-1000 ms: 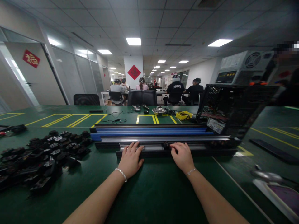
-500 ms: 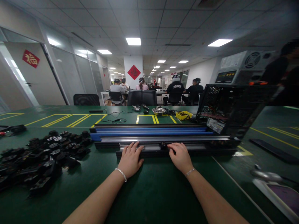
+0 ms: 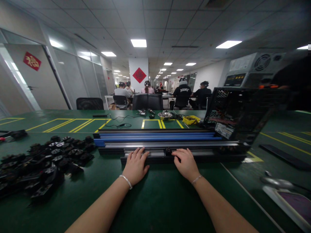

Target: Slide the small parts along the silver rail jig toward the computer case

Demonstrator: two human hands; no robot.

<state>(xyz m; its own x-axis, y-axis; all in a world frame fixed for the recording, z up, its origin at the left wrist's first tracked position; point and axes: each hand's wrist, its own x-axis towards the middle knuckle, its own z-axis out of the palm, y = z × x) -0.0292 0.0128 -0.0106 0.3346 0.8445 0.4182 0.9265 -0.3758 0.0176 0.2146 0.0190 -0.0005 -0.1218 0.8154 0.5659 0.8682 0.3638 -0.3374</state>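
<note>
The small black part (image 3: 168, 151) sits on the near rail (image 3: 206, 157), just left of my right hand (image 3: 186, 164), its far-left fingertips touching it or just beside it. My right fingers are bent, the thumb tucked under; I cannot tell whether they pinch the part or merely rest against it. The rail's long axis runs left to right across the table (image 3: 165, 200), so from my right fingers the part lies leftward, along that axis.

My left hand (image 3: 135, 165) is farther from the part, with a bare stretch of rail between. Its fingers are spread over the rail, the thumb apart on the near side; whether they clasp it, I cannot tell. The blue rail (image 3: 157, 137) lies parallel, on the far side.
</note>
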